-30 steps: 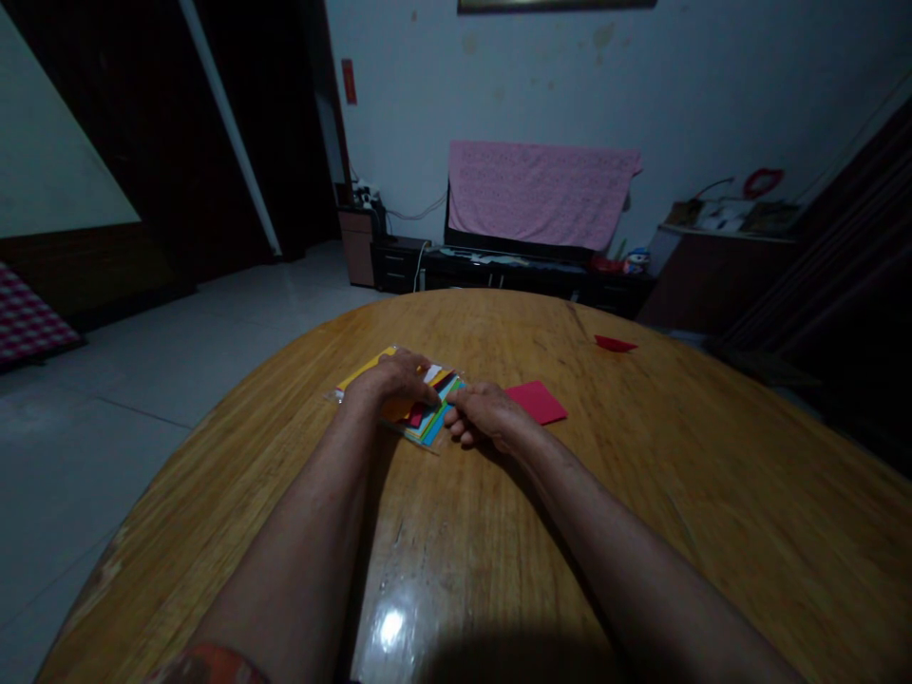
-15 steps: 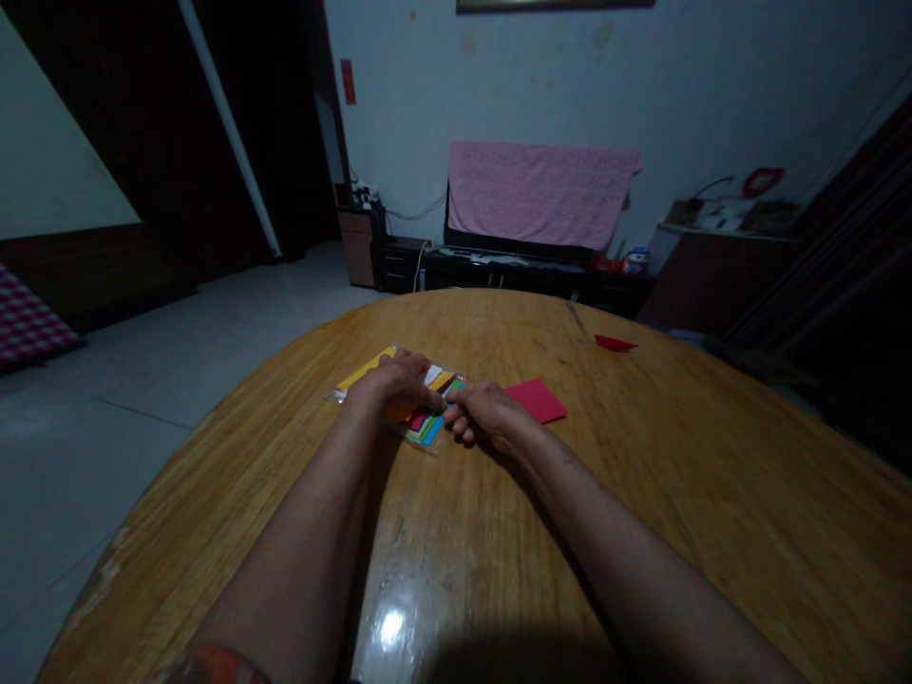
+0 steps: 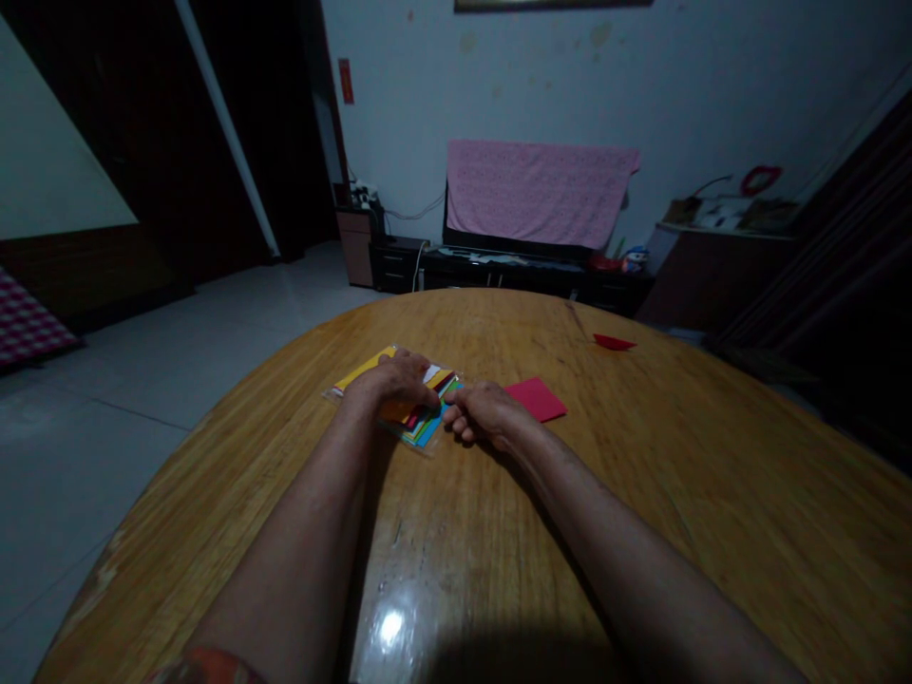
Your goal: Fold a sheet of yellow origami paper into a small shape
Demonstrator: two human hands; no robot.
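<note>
A clear plastic packet (image 3: 423, 450) with a stack of coloured paper (image 3: 427, 427) lies on the round wooden table, left of centre. My left hand (image 3: 399, 380) rests on top of the stack with its fingers spread, the thumb near the right edge. At that edge my right hand (image 3: 479, 413) has its thumb and index finger pinched on the coloured sheets, with its other fingers curled. Partly behind my right wrist is a flat red paper square (image 3: 540, 399). Farther back on the right sits a small folded red paper (image 3: 614, 342).
The wooden table (image 3: 456, 551) fills the foreground. Past its far edge stand a low black cabinet (image 3: 463, 275) and a screen covered by a pink cloth (image 3: 538, 195). A side cabinet (image 3: 719, 275) holding various items is at the right.
My left thumb has shifted slightly left, away from my right fingertips, and more of the sheets' coloured edges shows between the hands. The red papers have not moved.
</note>
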